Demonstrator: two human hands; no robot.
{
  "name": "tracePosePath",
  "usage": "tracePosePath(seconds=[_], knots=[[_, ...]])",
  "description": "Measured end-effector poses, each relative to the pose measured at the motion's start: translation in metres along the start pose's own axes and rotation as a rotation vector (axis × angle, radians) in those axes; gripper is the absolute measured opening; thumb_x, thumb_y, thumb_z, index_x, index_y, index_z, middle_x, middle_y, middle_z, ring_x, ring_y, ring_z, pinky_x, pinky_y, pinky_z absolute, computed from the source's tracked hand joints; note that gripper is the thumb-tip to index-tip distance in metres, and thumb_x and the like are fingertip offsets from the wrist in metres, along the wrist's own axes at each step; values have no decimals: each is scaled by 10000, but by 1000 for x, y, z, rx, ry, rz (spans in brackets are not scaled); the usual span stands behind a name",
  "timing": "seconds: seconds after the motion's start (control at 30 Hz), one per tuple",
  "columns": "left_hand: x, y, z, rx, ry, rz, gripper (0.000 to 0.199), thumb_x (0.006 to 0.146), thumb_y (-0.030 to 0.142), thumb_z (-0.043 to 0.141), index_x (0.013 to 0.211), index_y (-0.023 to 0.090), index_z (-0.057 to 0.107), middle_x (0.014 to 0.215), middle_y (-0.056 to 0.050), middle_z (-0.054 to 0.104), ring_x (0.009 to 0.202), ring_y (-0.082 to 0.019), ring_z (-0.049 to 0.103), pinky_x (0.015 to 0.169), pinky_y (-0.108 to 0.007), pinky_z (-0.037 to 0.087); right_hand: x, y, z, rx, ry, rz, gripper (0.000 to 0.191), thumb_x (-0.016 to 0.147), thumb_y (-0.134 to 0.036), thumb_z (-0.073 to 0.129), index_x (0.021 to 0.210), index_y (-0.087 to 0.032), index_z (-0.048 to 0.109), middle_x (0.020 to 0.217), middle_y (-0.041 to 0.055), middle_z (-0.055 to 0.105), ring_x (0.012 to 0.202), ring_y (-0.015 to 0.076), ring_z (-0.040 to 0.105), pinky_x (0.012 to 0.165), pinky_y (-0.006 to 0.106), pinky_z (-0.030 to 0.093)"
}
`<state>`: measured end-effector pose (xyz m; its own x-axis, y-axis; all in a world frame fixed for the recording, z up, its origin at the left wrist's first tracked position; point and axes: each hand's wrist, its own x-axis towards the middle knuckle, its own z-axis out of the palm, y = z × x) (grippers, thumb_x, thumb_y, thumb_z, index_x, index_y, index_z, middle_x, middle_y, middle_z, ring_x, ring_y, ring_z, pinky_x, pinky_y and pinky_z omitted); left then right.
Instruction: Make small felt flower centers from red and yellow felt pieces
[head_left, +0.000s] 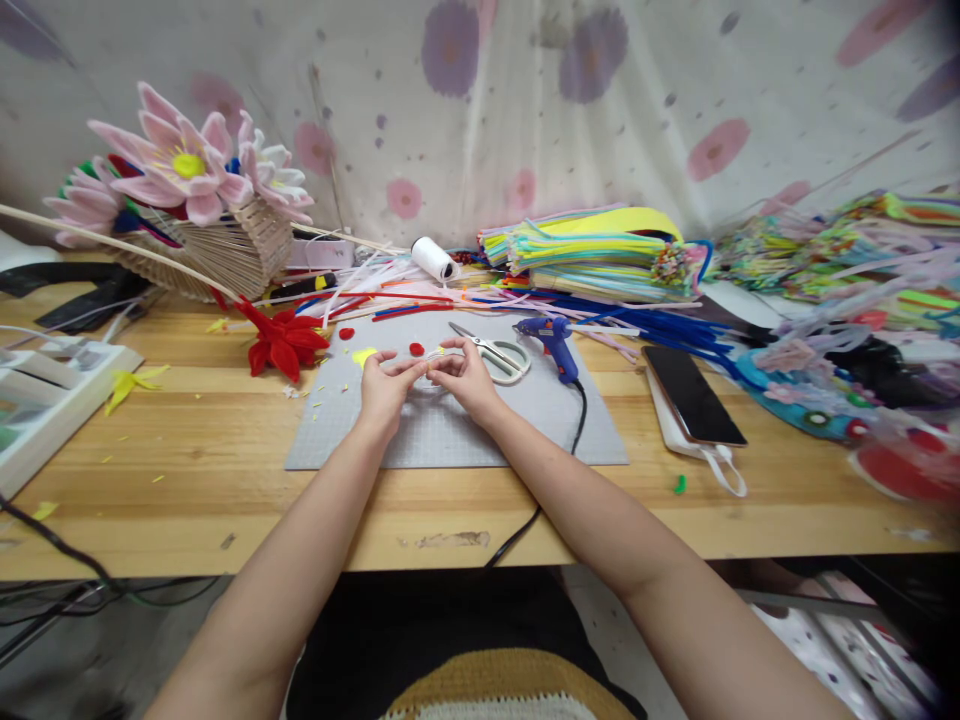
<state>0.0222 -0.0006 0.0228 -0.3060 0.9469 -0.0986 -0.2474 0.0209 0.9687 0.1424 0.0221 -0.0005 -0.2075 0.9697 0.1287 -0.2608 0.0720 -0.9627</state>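
My left hand (385, 392) and right hand (474, 384) meet at twelve o'clock, fingertips pinching a thin pale strand (433, 355) running roughly nine-to-three.

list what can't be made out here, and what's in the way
All in the head view:
- Full shape of the thin pale piece: too small, partly covered by the fingers of the left hand and right hand.
- Part of the scissors: behind the right hand.
- Rest of the white organizer: cut off by the left edge.
- Details of the red piece at far right: blurred.
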Motion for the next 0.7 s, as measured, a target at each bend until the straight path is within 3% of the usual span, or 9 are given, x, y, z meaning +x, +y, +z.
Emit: tracePosePath(seconds=[0.7], knots=[[0,-1,3,-37,47,-53,570,491,186,770,926,178,402,760,-36,660,566,-92,539,542,-222,331,0,1,1,-37,67,-27,494,565,-329,744,903,-228,399,670,-70,609,618,96,595,635,252,473]])
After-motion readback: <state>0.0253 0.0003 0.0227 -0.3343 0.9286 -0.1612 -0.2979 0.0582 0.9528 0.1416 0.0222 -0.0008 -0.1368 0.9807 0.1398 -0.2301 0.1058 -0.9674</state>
